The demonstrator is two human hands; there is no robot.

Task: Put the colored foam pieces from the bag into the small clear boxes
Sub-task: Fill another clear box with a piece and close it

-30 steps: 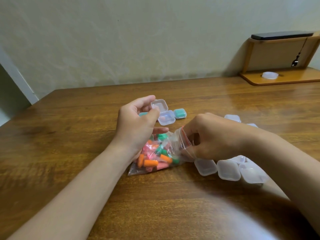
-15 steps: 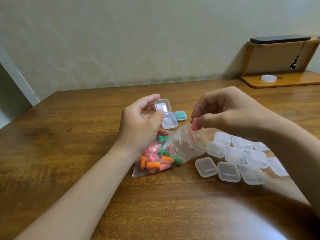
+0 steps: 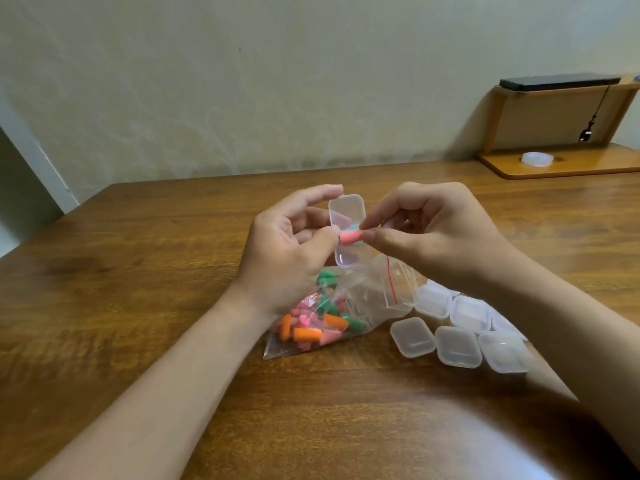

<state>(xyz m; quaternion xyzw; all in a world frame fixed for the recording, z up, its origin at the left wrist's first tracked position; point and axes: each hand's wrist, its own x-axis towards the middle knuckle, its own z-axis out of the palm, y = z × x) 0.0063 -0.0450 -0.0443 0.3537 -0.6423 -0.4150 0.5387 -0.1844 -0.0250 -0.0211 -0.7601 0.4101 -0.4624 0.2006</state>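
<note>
The right hand (image 3: 426,233) pinches a pink foam piece (image 3: 350,236), surely light and squashy, by its right end. The left hand (image 3: 287,251) grips the open box (image 3: 346,209), probably slick, by its edges.

left hand (image 3: 287,251) holding open clear box (image 3: 346,233), right hand (image 3: 433,233) pinching pink foam piece (image 3: 350,236)

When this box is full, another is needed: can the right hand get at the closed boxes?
Probably yes: the closed boxes lie uncovered near the right hand, nothing between, though it must first drop the pink piece.
</note>
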